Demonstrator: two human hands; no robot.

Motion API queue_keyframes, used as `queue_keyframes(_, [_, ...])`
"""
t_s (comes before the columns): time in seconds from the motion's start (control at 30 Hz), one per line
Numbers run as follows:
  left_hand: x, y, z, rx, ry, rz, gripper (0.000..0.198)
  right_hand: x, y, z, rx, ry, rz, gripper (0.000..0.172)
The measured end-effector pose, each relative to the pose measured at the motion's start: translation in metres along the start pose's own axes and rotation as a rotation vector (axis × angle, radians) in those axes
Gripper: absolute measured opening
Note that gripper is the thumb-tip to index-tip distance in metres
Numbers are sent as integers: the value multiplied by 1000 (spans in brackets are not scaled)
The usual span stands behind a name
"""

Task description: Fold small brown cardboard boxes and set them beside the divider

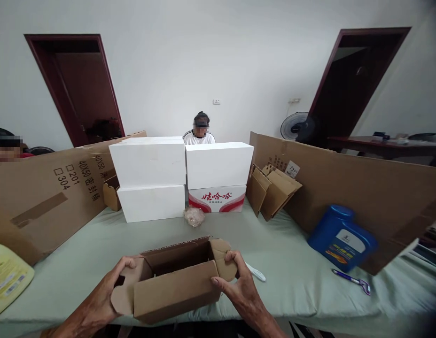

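A small brown corrugated cardboard box [175,286] sits at the near edge of the table, open at the top, with its long front wall facing the camera and its end flaps spread outward. The left hand [101,295] grips the left end: its fingers [128,261] curl over the top of the rounded left flap, and the palm lies against the flap's outer side. The right hand [239,286] is clamped on the right end, with its thumb pressed on the front wall near the corner and its other fingers [235,257] hooked over the folded right flap. The box is thus held between the two hands, just above or resting on the pale green tablecloth [291,263]; which of the two cannot be told. A slim white object [256,272] lies on the cloth just behind the right hand. Further back stand stacked white foam boxes [151,162], a red-and-white printed carton [217,199] and a small clear bag [194,217]. Flattened brown cartons [272,190] lean at the right, near a blue plastic jug [341,237] and a purple razor [352,280]. Tall cardboard sheets [362,188] fence both sides of the table. Another person [199,134] sits beyond the white boxes, before a white wall with two dark red doorways [80,89] and a standing fan [293,126].
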State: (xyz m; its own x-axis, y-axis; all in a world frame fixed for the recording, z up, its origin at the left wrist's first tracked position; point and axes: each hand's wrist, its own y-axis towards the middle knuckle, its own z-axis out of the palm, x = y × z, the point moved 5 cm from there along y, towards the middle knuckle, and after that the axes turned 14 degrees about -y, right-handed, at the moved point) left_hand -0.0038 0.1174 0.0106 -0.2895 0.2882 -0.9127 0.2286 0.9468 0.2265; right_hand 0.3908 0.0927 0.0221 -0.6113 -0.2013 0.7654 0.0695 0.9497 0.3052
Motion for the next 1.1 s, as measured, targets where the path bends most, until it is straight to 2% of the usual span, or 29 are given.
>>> queue_keyframes(0.13, [13,-17,-1,-17,15,-11,108,1,-1,4,-45,6,8,51])
queue_keyframes(0.2, [19,-23,-2,-31,28,-30,115,0,-1,4,-64,-2,-1,53])
queue_keyframes(0.27, [22,-28,-1,-64,29,-42,113,-3,-2,4,-48,11,4,56])
queue_keyframes(0.33, [21,-30,3,-94,6,-41,110,-10,-2,8,27,87,10,73])
queue_keyframes(0.43, [19,-29,11,-103,-17,-49,111,-24,0,17,165,240,-28,122])
queue_keyframes(0.47, [19,-28,13,-92,-18,-57,113,-30,2,20,213,259,-47,132])
queue_keyframes(0.57, [21,-24,19,-39,-39,-84,121,-48,7,28,324,215,-62,140])
queue_keyframes(0.63, [25,-19,24,14,-81,-85,126,-58,12,30,340,167,-43,139])
queue_keyframes(0.73, [29,-9,33,106,-194,-65,132,-66,21,26,296,120,-13,133])
queue_keyframes(0.8, [28,-2,36,122,-285,-60,135,-68,27,23,258,96,15,129])
queue_keyframes(0.87, [27,3,36,89,-377,-94,134,-69,33,17,212,73,60,121])
queue_keyframes(0.93, [26,7,34,18,-477,-157,125,-66,36,12,234,105,75,103])
queue_keyframes(1.03, [24,13,28,-117,-601,-246,108,-54,27,9,475,238,-14,68])
queue_keyframes(1.1, [23,21,26,-166,-617,-283,105,-48,15,-3,507,186,-99,54])
